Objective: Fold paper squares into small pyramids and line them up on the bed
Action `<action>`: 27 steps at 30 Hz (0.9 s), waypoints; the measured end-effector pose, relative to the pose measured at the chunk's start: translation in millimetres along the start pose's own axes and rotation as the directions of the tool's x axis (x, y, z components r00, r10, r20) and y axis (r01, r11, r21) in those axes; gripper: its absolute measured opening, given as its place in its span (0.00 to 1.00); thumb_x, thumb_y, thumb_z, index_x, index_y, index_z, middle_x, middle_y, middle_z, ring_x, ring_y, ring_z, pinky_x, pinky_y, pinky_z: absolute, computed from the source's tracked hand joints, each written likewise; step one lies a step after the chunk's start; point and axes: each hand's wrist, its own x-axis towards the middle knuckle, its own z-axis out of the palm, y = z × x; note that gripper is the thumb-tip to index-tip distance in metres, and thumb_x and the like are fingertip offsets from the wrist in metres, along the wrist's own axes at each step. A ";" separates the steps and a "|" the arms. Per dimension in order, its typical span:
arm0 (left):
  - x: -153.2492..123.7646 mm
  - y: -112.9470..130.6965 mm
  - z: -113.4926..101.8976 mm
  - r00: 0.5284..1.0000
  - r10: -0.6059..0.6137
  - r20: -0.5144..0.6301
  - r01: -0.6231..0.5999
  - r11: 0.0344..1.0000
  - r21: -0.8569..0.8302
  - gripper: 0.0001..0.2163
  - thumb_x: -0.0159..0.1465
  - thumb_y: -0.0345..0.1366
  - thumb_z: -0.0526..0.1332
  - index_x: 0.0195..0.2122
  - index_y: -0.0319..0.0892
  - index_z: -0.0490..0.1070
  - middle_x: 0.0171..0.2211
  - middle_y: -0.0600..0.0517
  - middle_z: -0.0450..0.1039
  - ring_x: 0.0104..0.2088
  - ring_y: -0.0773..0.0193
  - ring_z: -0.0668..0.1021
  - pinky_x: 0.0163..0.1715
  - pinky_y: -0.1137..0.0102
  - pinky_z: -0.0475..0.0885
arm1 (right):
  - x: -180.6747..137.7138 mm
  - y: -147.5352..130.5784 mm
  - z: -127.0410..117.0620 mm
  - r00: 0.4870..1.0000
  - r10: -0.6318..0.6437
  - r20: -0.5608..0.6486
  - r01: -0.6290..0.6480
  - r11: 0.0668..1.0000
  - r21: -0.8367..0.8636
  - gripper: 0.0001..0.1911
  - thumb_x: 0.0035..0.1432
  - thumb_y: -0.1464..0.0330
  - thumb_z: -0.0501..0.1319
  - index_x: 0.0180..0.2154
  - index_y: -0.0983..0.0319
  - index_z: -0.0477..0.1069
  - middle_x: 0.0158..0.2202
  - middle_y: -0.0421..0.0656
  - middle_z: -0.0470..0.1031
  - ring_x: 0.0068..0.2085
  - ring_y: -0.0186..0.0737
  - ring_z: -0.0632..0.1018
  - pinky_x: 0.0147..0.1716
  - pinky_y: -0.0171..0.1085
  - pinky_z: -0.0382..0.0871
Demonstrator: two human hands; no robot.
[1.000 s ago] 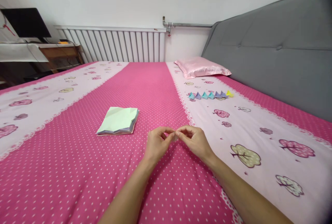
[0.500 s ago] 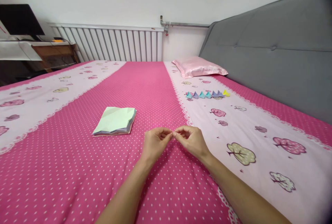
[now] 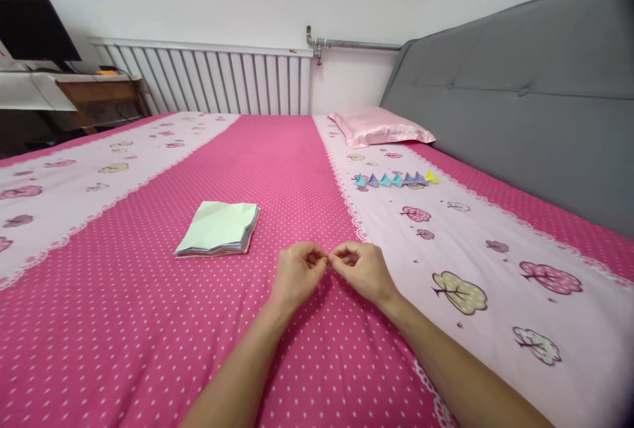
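Note:
My left hand [image 3: 298, 274] and my right hand [image 3: 362, 269] meet fingertip to fingertip low over the pink dotted bedsheet [image 3: 148, 322]. Both are closed in a pinch; whatever sits between the fingers is too small and hidden to name. A stack of square paper sheets [image 3: 218, 228], pale green on top, lies on the sheet to the left of my hands. A row of several small folded paper shapes [image 3: 395, 180] in blue, purple and yellow stands on the pale tree-patterned strip beyond my right hand.
A pink satin pillow [image 3: 379, 128] lies at the far end by the grey padded headboard [image 3: 520, 104] along the right. A white radiator [image 3: 212, 78] lines the back wall. A desk with a dark monitor [image 3: 37, 32] stands at the far left.
My hands have stayed joined and slid slightly toward me and lower. The small pale piece seen between my fingers a second ago no longer shows. The view shifted a little.

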 end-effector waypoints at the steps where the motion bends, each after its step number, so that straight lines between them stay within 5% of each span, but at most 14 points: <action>1: 0.3 -0.6 0.3 1.000 -0.002 0.000 0.002 1.000 -0.009 0.05 0.51 0.32 0.58 0.25 0.39 0.72 0.21 0.51 0.72 0.22 0.68 0.72 0.23 0.74 0.65 | 0.1 0.6 0.2 1.000 0.003 -0.004 -0.003 1.000 -0.003 0.06 0.47 0.68 0.59 0.25 0.62 0.73 0.24 0.42 0.77 0.26 0.39 0.77 0.27 0.34 0.70; 11: 0.6 -0.5 1.0 1.000 -0.028 0.013 0.029 0.999 -0.024 0.04 0.51 0.31 0.58 0.24 0.39 0.72 0.21 0.50 0.73 0.22 0.66 0.73 0.24 0.73 0.65 | 0.1 6.2 0.2 0.999 0.024 0.046 -0.027 0.998 0.063 0.08 0.48 0.66 0.59 0.26 0.63 0.74 0.25 0.43 0.77 0.27 0.39 0.78 0.29 0.35 0.71; 27: -1.3 0.2 -2.4 0.996 0.014 0.085 -0.032 0.976 0.213 0.07 0.55 0.29 0.55 0.27 0.42 0.72 0.23 0.52 0.75 0.23 0.66 0.73 0.27 0.72 0.63 | 1.5 10.2 -0.1 0.994 0.047 0.097 -0.047 0.999 -0.005 0.07 0.50 0.67 0.58 0.27 0.64 0.73 0.26 0.43 0.77 0.28 0.40 0.78 0.30 0.35 0.70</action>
